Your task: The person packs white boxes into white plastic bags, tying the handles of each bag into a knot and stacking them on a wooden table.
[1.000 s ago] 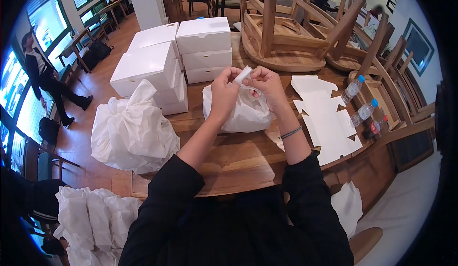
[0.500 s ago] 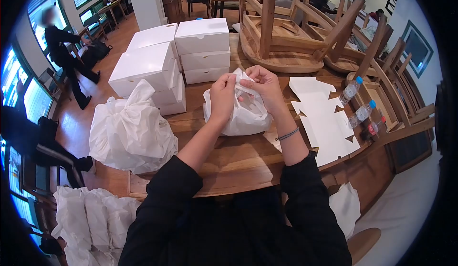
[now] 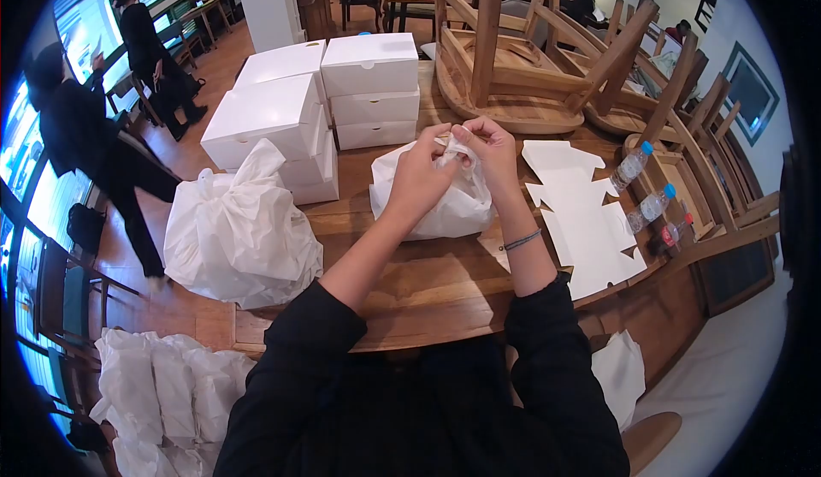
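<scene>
A white plastic bag (image 3: 449, 213) sits full on the wooden table in front of me, its top gathered up. My left hand (image 3: 424, 171) has its fingers closed on the gathered top from the left. On the other side my right hand (image 3: 489, 154) pinches the same top, close against the left. The bag's contents are hidden. Left of it stands a larger knotted white bag (image 3: 242, 229). White cardboard boxes (image 3: 265, 111) are stacked just behind the two bags.
A flat unfolded white carton (image 3: 578, 212) lies to the right, beside several plastic bottles (image 3: 631, 166). Upturned wooden chairs (image 3: 513, 83) rest on the table's far side. More white bags (image 3: 175, 387) are at lower left. Two people in dark clothes (image 3: 94, 143) are on the left.
My hands have drawn closer together at the bag's top, narrowing the opening between them. On the left, the nearer person has come further into view and the farther one has shifted.
</scene>
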`<move>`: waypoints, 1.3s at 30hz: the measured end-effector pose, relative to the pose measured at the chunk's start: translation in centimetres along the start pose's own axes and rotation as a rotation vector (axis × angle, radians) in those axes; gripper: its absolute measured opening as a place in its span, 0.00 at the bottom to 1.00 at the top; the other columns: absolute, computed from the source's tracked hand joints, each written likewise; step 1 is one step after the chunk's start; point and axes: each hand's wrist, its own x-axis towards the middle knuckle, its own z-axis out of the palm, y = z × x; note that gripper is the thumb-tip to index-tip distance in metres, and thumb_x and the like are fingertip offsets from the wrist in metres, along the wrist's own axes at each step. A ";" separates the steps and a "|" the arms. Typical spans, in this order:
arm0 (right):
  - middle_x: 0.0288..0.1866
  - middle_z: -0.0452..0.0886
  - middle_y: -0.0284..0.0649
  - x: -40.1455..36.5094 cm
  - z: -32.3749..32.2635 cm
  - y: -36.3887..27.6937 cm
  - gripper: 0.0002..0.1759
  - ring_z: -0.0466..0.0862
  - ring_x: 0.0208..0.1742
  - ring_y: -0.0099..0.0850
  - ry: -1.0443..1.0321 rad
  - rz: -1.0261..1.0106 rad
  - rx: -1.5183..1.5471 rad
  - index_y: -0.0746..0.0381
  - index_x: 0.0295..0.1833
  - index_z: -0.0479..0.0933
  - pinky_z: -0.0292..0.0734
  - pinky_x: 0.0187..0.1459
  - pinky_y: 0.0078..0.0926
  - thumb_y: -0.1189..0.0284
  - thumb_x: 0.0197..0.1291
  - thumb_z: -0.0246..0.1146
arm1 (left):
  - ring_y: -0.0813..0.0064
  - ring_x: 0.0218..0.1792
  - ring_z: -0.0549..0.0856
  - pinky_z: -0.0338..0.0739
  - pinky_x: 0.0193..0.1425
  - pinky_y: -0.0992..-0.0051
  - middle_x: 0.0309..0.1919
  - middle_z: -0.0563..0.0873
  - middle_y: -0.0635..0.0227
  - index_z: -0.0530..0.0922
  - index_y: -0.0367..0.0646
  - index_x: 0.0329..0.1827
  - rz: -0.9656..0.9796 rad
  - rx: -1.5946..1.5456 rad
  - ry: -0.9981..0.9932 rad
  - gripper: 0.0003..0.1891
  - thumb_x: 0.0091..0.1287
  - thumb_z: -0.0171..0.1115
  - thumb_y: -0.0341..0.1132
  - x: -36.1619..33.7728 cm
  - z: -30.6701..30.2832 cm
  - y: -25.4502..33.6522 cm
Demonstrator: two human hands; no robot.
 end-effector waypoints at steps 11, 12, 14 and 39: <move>0.31 0.81 0.29 0.2 0.4 1.0 0.13 0.76 0.31 0.14 0.025 -0.084 -0.021 0.59 0.34 0.75 0.71 0.32 0.15 0.67 0.68 0.71 | 0.70 0.35 0.85 0.78 0.43 0.69 0.36 0.89 0.58 0.75 0.38 0.56 0.005 -0.209 0.077 0.09 0.77 0.57 0.30 0.5 0.5 -1.7; 0.31 0.80 0.28 0.3 0.2 1.1 0.13 0.76 0.32 0.13 0.011 -0.053 -0.018 0.59 0.33 0.75 0.71 0.34 0.15 0.68 0.68 0.71 | 0.71 0.34 0.85 0.78 0.43 0.69 0.36 0.88 0.58 0.75 0.38 0.54 -0.008 -0.241 0.087 0.08 0.77 0.57 0.31 0.4 0.5 -1.4; 0.30 0.79 0.28 0.3 -0.2 1.3 0.13 0.75 0.32 0.13 -0.017 0.024 0.022 0.59 0.33 0.75 0.71 0.35 0.15 0.68 0.68 0.71 | 0.72 0.33 0.84 0.78 0.42 0.69 0.36 0.87 0.60 0.75 0.38 0.51 -0.033 -0.304 0.106 0.07 0.78 0.57 0.32 0.1 0.8 -0.8; 0.29 0.82 0.28 0.2 -1.0 -0.2 0.12 0.76 0.27 0.14 -0.027 0.274 0.246 0.60 0.33 0.79 0.71 0.30 0.16 0.69 0.68 0.71 | 0.60 0.51 0.75 0.69 0.55 0.62 0.48 0.79 0.69 0.80 0.48 0.42 0.710 0.511 0.415 0.12 0.56 0.70 0.25 -0.6 0.6 -0.9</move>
